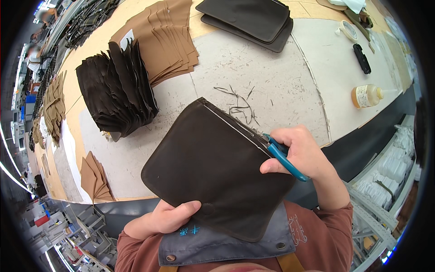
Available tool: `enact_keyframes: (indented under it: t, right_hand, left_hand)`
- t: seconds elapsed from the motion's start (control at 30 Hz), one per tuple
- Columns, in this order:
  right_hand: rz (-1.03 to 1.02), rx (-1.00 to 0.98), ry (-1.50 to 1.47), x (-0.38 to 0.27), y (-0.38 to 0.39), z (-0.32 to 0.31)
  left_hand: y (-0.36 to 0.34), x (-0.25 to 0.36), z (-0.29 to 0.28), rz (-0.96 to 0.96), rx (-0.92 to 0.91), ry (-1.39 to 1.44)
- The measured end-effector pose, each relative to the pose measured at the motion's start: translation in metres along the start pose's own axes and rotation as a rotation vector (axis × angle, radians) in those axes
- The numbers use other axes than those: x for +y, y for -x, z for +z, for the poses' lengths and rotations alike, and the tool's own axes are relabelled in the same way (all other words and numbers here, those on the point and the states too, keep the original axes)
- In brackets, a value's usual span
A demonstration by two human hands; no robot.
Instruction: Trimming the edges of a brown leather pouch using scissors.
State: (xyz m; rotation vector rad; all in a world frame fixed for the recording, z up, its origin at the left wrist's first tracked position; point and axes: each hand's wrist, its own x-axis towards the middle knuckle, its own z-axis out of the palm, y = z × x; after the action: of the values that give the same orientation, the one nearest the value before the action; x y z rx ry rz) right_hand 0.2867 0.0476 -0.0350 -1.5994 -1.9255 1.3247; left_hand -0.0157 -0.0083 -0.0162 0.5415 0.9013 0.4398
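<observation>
A flat, dark brown leather pouch piece [208, 167] with rounded corners is held tilted in front of my body. My left hand [170, 218] grips its lower left edge, thumb on top and fingers hidden beneath. My right hand [301, 149] is closed round teal-handled scissors [285, 159], whose blades lie at the piece's upper right edge. A pale line runs along that edge, beside a layered, partly open side. Just beyond it, thin dark trimmings [240, 109] are scattered on the table.
A thick stack of dark pieces [115, 90] stands at left, with fanned brown sheets [163, 41] behind it. More dark panels [249, 20] lie at the far edge. On the right are a bottle of amber liquid [366, 96], a black tool [361, 59] and a tape roll [348, 31].
</observation>
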Motion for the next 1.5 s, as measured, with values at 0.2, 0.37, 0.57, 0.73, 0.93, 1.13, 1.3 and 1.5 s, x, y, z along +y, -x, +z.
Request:
enact_keyframes:
  t: [0.2, 0.37, 0.57, 0.73, 0.93, 1.13, 1.3, 1.5]
  right_hand:
    - [-0.032, 0.024, -0.004, 0.004, 0.000, 0.003]
    - [-0.061, 0.030, 0.009, 0.006, 0.000, 0.004]
    - [-0.021, 0.002, 0.024, -0.001, -0.004, 0.001]
    - [0.008, -0.004, 0.038, -0.005, -0.008, 0.000]
    - [-0.015, 0.011, 0.001, -0.003, -0.009, 0.003]
    - [-0.013, 0.012, -0.018, 0.000, -0.009, 0.004]
    - [-0.027, 0.016, -0.016, 0.001, -0.009, 0.005]
    - [-0.034, 0.018, -0.018, 0.002, -0.008, 0.006]
  left_hand:
    - [0.000, 0.001, 0.002, -0.006, 0.008, 0.015]
    - [-0.001, -0.001, 0.000, 0.014, -0.020, 0.012]
    - [-0.001, -0.001, 0.000, -0.008, -0.007, -0.051]
    - [-0.001, -0.001, 0.001, -0.020, -0.002, -0.050]
    - [-0.001, 0.000, 0.002, -0.018, -0.007, -0.036]
    - [-0.001, 0.000, 0.001, -0.035, -0.003, -0.061]
    - [-0.002, 0.000, 0.002, -0.020, -0.015, -0.049]
    - [-0.003, 0.000, 0.003, -0.019, -0.024, -0.053]
